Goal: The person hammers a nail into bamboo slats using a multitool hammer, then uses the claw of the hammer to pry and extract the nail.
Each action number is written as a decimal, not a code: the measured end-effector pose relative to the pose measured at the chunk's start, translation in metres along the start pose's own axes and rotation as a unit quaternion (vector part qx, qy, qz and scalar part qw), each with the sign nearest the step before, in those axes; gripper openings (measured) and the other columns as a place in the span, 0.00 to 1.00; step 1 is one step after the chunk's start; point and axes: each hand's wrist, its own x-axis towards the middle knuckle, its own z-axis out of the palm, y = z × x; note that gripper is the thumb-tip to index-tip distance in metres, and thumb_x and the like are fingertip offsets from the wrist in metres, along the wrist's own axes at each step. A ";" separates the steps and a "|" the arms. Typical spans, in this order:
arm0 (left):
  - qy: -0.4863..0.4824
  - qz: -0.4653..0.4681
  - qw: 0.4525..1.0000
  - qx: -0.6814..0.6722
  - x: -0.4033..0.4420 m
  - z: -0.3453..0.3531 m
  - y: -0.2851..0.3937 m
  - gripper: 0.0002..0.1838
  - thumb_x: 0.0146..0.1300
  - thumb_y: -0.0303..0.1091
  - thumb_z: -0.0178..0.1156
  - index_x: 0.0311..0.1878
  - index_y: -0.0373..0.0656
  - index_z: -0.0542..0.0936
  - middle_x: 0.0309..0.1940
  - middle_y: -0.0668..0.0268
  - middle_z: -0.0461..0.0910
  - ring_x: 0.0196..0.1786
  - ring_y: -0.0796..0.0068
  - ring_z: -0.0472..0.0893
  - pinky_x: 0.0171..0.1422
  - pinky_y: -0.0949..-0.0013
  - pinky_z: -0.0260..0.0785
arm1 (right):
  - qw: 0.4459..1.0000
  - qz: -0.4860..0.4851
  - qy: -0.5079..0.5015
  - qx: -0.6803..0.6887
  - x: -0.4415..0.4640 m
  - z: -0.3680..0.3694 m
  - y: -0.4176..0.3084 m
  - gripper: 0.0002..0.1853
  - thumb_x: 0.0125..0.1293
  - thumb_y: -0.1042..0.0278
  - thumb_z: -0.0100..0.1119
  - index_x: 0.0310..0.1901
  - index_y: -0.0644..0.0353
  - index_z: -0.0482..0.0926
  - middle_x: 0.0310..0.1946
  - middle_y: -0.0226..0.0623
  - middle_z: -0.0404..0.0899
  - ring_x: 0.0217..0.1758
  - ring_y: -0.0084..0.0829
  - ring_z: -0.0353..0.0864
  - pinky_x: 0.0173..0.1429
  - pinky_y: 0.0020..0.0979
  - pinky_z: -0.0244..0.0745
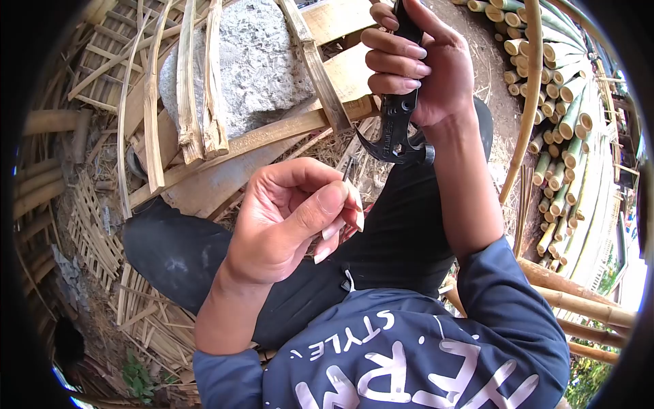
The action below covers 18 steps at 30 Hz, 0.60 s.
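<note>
My right hand [436,65] is closed around the folded black handle of a multi-tool hammer [396,129]. The tool hangs head down, its curved claw pointing left and its striking face to the right. Lower and to the left, my left hand [293,218] pinches a thin dark nail [348,165] between thumb and fingertips. Only the nail's upper end shows; the fingers cover the rest. The hammer head is just up and right of the pinch, apart from it. Ahead of my left hand lies a bamboo strip [252,140] across the front of a wooden frame.
A rough grey stone block [252,65] sits among split bamboo slats [185,88] ahead. Cut bamboo poles [565,123] are stacked at the right. Woven bamboo pieces [95,238] and offcuts lie on the left. My legs in dark trousers [184,242] are folded beneath my hands.
</note>
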 end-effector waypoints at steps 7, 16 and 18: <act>-0.004 0.019 1.000 -0.018 -0.001 0.002 0.006 0.07 0.76 0.32 0.63 0.47 0.37 0.81 0.36 0.58 0.82 0.28 0.82 0.72 0.23 0.80 0.66 | 0.997 0.020 0.064 0.034 0.007 -0.005 0.000 0.21 0.85 0.49 0.40 0.42 0.58 0.73 0.22 0.22 0.59 0.19 0.16 0.56 0.22 0.22 0.55; -0.005 0.014 1.000 0.005 -0.005 0.002 0.010 0.07 0.76 0.32 0.62 0.46 0.39 0.80 0.36 0.62 0.77 0.31 0.81 0.67 0.22 0.82 0.63 | 0.998 0.059 0.003 0.011 0.016 -0.029 -0.002 0.18 0.84 0.55 0.45 0.42 0.62 0.73 0.23 0.20 0.61 0.20 0.14 0.58 0.26 0.20 0.57; -0.008 0.013 1.000 0.007 -0.006 0.001 0.011 0.07 0.76 0.33 0.62 0.46 0.38 0.80 0.36 0.62 0.76 0.30 0.81 0.67 0.22 0.81 0.63 | 0.999 0.043 0.020 -0.004 0.015 -0.026 0.000 0.18 0.84 0.55 0.45 0.42 0.62 0.73 0.23 0.20 0.60 0.20 0.14 0.58 0.25 0.20 0.57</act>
